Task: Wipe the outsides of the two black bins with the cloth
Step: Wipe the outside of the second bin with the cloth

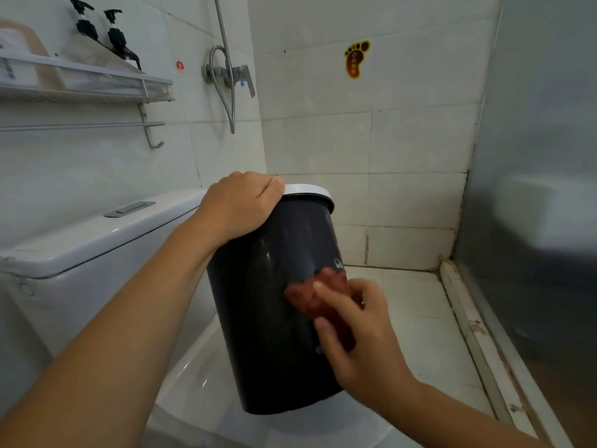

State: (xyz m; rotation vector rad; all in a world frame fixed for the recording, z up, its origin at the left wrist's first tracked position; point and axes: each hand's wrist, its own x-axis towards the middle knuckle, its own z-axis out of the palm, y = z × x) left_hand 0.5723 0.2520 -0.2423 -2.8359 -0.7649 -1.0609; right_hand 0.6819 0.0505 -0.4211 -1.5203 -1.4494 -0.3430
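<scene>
Left hand (240, 203) grips the white rim of the tall black plastic bin (271, 318), tilted over the white toilet lid (200, 392). Right hand (361, 344) presses a reddish-brown cloth (318, 295) against its side.

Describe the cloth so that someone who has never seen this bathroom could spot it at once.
Find the white toilet at lower left; above its lid the left hand grips a black bin by its white rim. The cloth is the reddish-brown wad the right hand presses against the bin's side, the only red-brown thing there.

Both forearms are bare to the frame's edge, with no sleeve, watch, ring or glove showing.
</scene>
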